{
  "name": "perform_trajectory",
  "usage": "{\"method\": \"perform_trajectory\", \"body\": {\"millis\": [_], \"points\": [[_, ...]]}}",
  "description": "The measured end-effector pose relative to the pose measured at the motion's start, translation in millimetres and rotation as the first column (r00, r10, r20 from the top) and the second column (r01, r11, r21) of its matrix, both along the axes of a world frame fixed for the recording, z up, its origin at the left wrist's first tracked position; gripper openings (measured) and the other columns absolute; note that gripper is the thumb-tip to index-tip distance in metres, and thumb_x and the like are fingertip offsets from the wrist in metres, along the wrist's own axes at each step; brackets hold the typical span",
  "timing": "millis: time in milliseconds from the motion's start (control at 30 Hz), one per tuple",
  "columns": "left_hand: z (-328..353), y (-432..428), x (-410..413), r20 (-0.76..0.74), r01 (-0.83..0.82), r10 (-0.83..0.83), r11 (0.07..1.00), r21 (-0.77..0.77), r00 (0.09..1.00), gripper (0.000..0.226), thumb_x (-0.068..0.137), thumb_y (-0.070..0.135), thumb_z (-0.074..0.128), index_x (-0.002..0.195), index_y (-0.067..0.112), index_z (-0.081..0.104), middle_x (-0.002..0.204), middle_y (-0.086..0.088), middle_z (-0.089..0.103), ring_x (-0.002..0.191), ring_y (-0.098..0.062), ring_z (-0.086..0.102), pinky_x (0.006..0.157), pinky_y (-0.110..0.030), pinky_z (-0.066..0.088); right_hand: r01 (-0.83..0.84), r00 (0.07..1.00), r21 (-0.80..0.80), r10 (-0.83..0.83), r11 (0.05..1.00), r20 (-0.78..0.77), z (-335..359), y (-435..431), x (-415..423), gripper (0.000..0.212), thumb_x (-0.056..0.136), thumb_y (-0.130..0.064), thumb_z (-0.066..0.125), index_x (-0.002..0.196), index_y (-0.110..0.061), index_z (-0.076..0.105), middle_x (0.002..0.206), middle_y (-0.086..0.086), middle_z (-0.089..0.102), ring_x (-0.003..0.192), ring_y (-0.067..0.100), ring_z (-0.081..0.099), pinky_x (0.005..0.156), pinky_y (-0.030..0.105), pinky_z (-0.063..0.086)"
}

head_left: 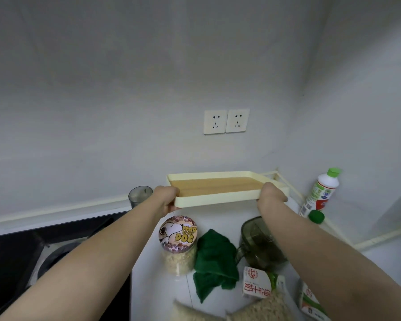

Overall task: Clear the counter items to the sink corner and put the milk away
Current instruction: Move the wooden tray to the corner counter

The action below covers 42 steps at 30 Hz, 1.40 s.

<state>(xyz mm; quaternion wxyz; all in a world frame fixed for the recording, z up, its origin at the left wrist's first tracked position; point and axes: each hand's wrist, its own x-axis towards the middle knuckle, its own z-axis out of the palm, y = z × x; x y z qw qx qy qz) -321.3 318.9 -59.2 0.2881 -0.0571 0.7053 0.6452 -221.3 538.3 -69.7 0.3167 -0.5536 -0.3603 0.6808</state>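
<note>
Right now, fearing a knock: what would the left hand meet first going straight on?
Probably the back wall, past the tray the left hand grips; the grey tumbler looks just left of that line, but depth is unclear.

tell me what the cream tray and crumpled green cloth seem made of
Cream rectangular tray: probably matte plastic rim, smooth and uniform; tan floor looks like wood, faintly lined. Crumpled dark green cloth: soft fabric, perhaps microfibre, given its limp folds.

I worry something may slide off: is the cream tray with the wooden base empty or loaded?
Empty: the cream tray shows only bare wood inside its rim. The left hand and right hand hold its near corners.
</note>
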Motion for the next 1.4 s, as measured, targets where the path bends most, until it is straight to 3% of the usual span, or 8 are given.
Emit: {"method": "perform_trajectory", "body": {"millis": [200, 400, 567, 667, 867, 1033, 1167, 1400], "points": [[23.2, -46.8, 31.9, -0.030, -0.033, 0.035, 0.997, 0.070, 0.999, 0.033, 0.091, -0.006, 0.042, 0.125, -0.004, 0.045, 0.078, -0.010, 0.054, 0.067, -0.021, 0.056, 0.058, -0.029, 0.054, -0.159, 0.972, -0.003, 0.155, 0.987, -0.176, 17.2, -76.3, 7.7, 0.035, 0.084, -0.009, 0.048, 0.119, -0.008, 0.053, 0.098, 0.007, 0.063, 0.083, 0.026, 0.062, 0.081, 0.042, 0.056], [37.0, -136.7, 47.3, -0.068, -0.138, 0.147, 0.982, 0.126, 0.987, 0.030, 0.090, -0.008, 0.041, 0.119, -0.006, 0.047, 0.095, -0.017, 0.057, 0.080, -0.029, 0.058, 0.042, -0.031, 0.053, -0.294, 0.925, -0.034, 0.275, 0.955, -0.263, 40.7, -183.1, 14.1, 0.029, 0.086, 0.001, 0.042, 0.113, -0.003, 0.053, 0.103, 0.015, 0.060, 0.088, 0.030, 0.061, 0.080, 0.045, 0.055], [38.7, -231.7, 56.0, -0.088, -0.216, 0.222, 0.974, 0.070, 0.971, 0.028, 0.090, -0.006, 0.042, 0.117, -0.003, 0.047, 0.101, -0.018, 0.057, 0.091, -0.033, 0.059, 0.069, -0.045, 0.055, -0.376, 0.890, -0.035, 0.350, 0.926, -0.293, 45.5, -271.4, 20.7, 0.037, 0.085, 0.004, 0.041, 0.120, -0.002, 0.052, 0.106, 0.014, 0.060, 0.089, 0.032, 0.061, 0.075, 0.043, 0.055], [39.1, -283.4, 64.4, -0.134, -0.279, 0.280, 0.960, 0.028, 0.951, 0.022, 0.088, -0.008, 0.040, 0.106, 0.001, 0.050, 0.085, -0.015, 0.056, 0.083, -0.031, 0.058, 0.069, -0.043, 0.052, -0.438, 0.863, -0.050, 0.404, 0.898, -0.305, 42.7, -317.9, 20.0, 0.040, 0.085, 0.005, 0.040, 0.122, -0.005, 0.050, 0.114, 0.015, 0.061, 0.092, 0.032, 0.063, 0.071, 0.043, 0.056], [40.8, -395.1, 93.4, -0.087, -0.391, 0.395, 0.919, 0.060, 0.915, 0.028, 0.093, -0.004, 0.043, 0.119, 0.002, 0.049, 0.106, -0.016, 0.054, 0.094, -0.029, 0.056, 0.078, -0.040, 0.051, -0.569, 0.790, -0.064, 0.524, 0.820, -0.317, 38.5, -419.5, 15.5, 0.041, 0.084, 0.005, 0.043, 0.123, -0.005, 0.052, 0.115, 0.016, 0.063, 0.079, 0.029, 0.063, 0.043, 0.033, 0.052], [37.5, -474.8, 119.8, -0.192, -0.412, 0.398, 0.910, -0.037, 0.897, 0.036, 0.092, -0.001, 0.043, 0.128, 0.005, 0.047, 0.116, -0.014, 0.056, 0.098, -0.028, 0.056, 0.076, -0.038, 0.053, -0.665, 0.731, -0.093, 0.620, 0.741, -0.286, 34.5, -494.4, 18.0, 0.030, 0.083, 0.001, 0.050, 0.112, -0.005, 0.054, 0.107, 0.014, 0.063, 0.087, 0.031, 0.063, 0.069, 0.041, 0.057], [33.9, -528.8, 135.3, -0.604, -0.421, 0.002, 0.720, -0.552, 0.797, 0.050, 0.092, 0.021, 0.054, 0.139, 0.012, 0.040, 0.137, -0.008, 0.048, 0.121, -0.026, 0.050, 0.096, -0.033, 0.040, -0.715, 0.686, -0.093, 0.670, 0.693, -0.282, 38.2, -545.1, 17.8, 0.022, 0.084, 0.003, 0.050, 0.106, -0.004, 0.051, 0.096, 0.014, 0.059, 0.080, 0.030, 0.061, 0.070, 0.041, 0.056], [28.0, -592.7, 156.6, -0.429, -0.218, -0.555, 0.406, -0.888, 0.712, 0.035, 0.091, 0.047, 0.050, 0.106, 0.017, 0.060, 0.101, -0.002, 0.064, 0.093, -0.021, 0.059, 0.074, -0.030, 0.044, -0.827, 0.558, -0.121, 0.776, 0.548, -0.295, 38.0, -632.0, 1.1, 0.030, 0.086, 0.000, 0.054, 0.115, -0.005, 0.050, 0.110, 0.016, 0.059, 0.089, 0.034, 0.061, 0.084, 0.048, 0.054]]}}
